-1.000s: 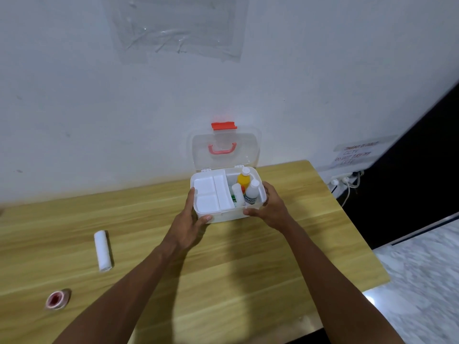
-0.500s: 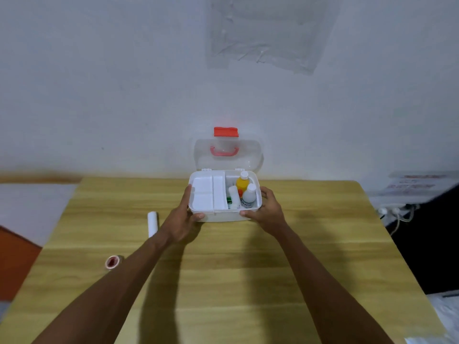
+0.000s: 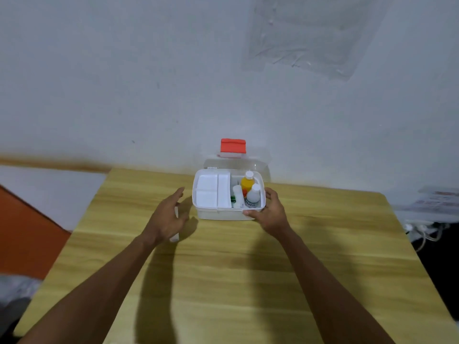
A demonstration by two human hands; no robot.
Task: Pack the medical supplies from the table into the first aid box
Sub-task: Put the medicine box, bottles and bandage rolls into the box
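Observation:
The white first aid box (image 3: 223,214) stands open at the table's far edge, its clear lid with a red latch (image 3: 233,146) leaning on the wall. Inside it are a white tray insert (image 3: 211,192) on the left, and on the right a yellow bottle (image 3: 247,182), a white bottle (image 3: 253,196) and a white roll (image 3: 237,194). My right hand (image 3: 272,213) grips the box's front right corner. My left hand (image 3: 169,217) hovers with fingers spread, off the box and to its left. It covers most of a white bandage roll (image 3: 174,237) lying on the table.
The wooden table (image 3: 236,281) ends close to the left of my left arm, with an orange surface (image 3: 22,232) below it. Papers and white cables (image 3: 427,229) sit past the right edge. The wall stands right behind the box.
My left hand has let go of the box's left side and moved left over the bandage roll. My right hand stays on the box. The view has swung left.

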